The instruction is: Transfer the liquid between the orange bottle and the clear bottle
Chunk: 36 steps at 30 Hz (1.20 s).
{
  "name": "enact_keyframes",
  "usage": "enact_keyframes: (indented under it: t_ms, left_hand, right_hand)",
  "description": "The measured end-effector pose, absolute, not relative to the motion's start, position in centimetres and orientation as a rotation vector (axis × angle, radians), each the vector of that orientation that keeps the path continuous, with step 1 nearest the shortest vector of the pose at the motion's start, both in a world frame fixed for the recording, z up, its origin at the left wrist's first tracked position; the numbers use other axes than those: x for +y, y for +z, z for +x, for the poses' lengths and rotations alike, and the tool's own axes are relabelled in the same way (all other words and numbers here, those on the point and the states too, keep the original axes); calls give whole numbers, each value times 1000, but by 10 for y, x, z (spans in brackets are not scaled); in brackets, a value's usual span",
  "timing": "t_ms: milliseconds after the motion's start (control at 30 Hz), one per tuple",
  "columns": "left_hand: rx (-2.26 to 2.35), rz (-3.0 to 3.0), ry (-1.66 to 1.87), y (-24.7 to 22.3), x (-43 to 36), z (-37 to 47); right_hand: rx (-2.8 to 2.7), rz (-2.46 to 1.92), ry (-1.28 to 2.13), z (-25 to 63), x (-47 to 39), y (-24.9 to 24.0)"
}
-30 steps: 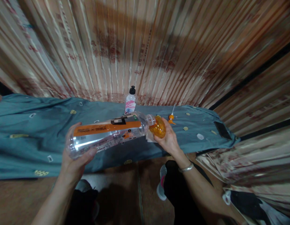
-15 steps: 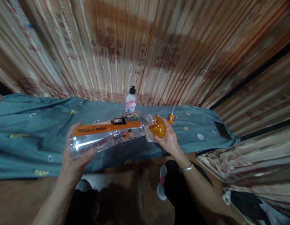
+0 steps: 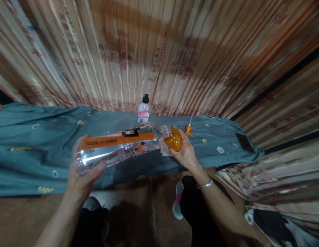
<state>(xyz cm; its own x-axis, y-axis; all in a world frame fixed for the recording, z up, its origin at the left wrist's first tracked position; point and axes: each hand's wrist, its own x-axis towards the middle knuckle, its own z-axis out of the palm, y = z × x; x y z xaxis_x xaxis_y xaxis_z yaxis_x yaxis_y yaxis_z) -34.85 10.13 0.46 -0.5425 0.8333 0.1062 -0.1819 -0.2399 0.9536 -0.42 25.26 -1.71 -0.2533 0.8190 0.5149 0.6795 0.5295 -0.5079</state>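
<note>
My left hand is wrapped round the base of a large clear plastic bottle with an orange label. The bottle lies tilted, nearly level, its neck pointing right and slightly up. My right hand grips a small, rounded amber bottle. The clear bottle's mouth meets the amber bottle's opening; I cannot make out any liquid passing between them. Behind them, an orange spray or pump head with a thin tube lies on the cloth. A clear bottle with a black cap and pink label stands upright farther back.
A teal patterned cloth covers the long narrow surface. At its right end lies a dark phone. Pleated curtains rise right behind it. A piece of white paper shows partly below the amber bottle. My legs and shoes are underneath.
</note>
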Motion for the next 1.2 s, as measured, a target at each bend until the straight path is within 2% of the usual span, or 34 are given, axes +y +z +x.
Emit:
enact_keyframes:
  t_ms: [1200]
  left_hand:
    - [1305,824,1839,11,100,-345]
  right_hand:
    - [-2003,-1219,238,-5,253,-16]
